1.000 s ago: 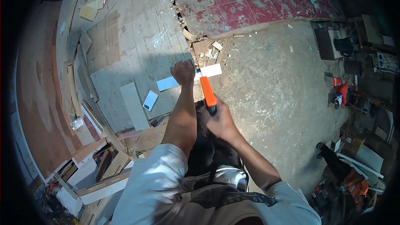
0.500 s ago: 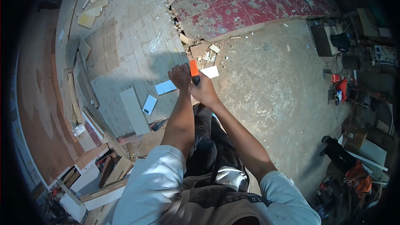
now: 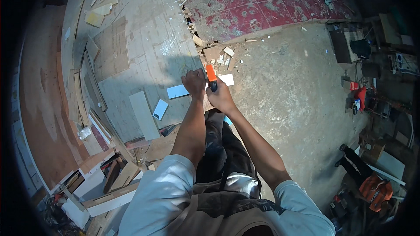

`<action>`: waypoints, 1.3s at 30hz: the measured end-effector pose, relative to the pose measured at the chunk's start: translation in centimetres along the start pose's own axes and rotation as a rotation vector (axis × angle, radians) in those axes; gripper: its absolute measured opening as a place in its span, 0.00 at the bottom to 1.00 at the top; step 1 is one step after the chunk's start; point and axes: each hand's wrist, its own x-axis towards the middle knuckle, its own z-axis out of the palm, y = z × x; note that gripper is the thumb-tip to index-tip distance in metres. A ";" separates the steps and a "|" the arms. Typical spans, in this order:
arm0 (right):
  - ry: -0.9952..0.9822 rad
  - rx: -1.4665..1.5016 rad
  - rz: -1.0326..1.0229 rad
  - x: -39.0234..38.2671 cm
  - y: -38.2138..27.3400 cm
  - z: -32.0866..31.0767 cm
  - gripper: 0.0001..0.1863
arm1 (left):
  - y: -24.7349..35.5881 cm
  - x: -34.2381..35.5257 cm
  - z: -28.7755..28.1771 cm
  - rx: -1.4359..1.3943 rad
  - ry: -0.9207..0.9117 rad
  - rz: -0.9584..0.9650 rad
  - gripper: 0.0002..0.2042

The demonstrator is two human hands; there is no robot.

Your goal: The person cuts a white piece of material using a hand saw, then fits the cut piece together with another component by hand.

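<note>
My left hand (image 3: pixel 194 82) is closed, fingers curled, and presses on a long white board (image 3: pixel 177 91) at the table's right edge. The board's other end shows past my right hand (image 3: pixel 222 98), beyond the edge. That hand wraps round the black grip of a tool with an orange and black handle (image 3: pixel 211 73), held upright close beside my left hand. The tool's working end is hidden from above. Left of the board, a white phone (image 3: pixel 160 109) lies next to a pale plank (image 3: pixel 145 114).
The wooden table (image 3: pixel 144 39) carries a thin plywood sheet (image 3: pixel 114 52) and small offcuts. Scrap wood (image 3: pixel 214 54) is piled at its right edge. More boards (image 3: pixel 109 196) lean at the lower left. A person in an orange top (image 3: pixel 376 192) is at the lower right.
The whole view has shifted slightly. My right hand and the tool have moved a little right, widening the gap from my left hand. The person at lower right has changed posture.
</note>
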 end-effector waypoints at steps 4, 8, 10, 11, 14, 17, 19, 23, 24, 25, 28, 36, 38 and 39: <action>-0.033 0.031 0.032 -1.6 1.8 -0.7 0.14 | 0.7 -1.2 -1.0 -0.014 0.034 -0.010 0.14; -0.085 0.082 -0.035 -0.7 0.8 -0.3 0.15 | 0.3 -1.6 -1.3 0.025 0.008 -0.014 0.11; -0.160 0.136 0.190 -0.1 -0.3 -0.9 0.17 | 0.4 -1.8 -1.4 0.046 -0.027 -0.008 0.09; -0.160 0.134 0.191 0.2 -0.1 -1.2 0.17 | 0.4 -1.8 -1.4 0.072 -0.012 0.097 0.08; -0.222 0.138 0.189 0.6 -0.1 -1.9 0.18 | -0.5 -0.8 -1.4 0.047 -0.081 0.299 0.07; -0.277 0.086 0.245 1.2 -1.5 -2.2 0.18 | -1.7 -0.3 -1.8 0.032 -0.207 0.409 0.06; -0.292 0.072 0.197 1.3 -0.9 -1.9 0.17 | -0.9 -0.8 -1.9 0.065 -0.216 0.305 0.06; -0.191 -0.094 0.013 0.4 1.1 -0.7 0.14 | 0.1 -0.5 -2.3 0.088 -0.267 0.282 0.06; -0.142 -0.100 -0.017 -0.3 0.5 -0.6 0.14 | -0.1 -0.5 -2.6 0.093 -0.267 0.276 0.06; -0.087 -0.109 -0.047 -1.0 0.0 -0.8 0.14 | 0.1 -0.6 -2.6 0.111 -0.248 0.300 0.07; -0.103 -0.135 0.021 -3.0 -1.2 -0.8 0.14 | -0.6 -0.7 -1.9 0.086 -0.173 0.280 0.11; -0.142 -0.119 0.140 -10.9 -9.1 -3.3 0.19 | -0.5 -0.5 -1.1 0.008 -0.107 0.287 0.17; -0.175 -0.180 0.151 -12.5 -9.3 -4.0 0.26 | -0.5 -0.9 -1.7 0.019 -0.089 0.295 0.17; -0.175 -0.180 0.142 -12.0 -8.4 -3.9 0.26 | -0.6 -0.5 -2.0 0.040 -0.060 0.304 0.17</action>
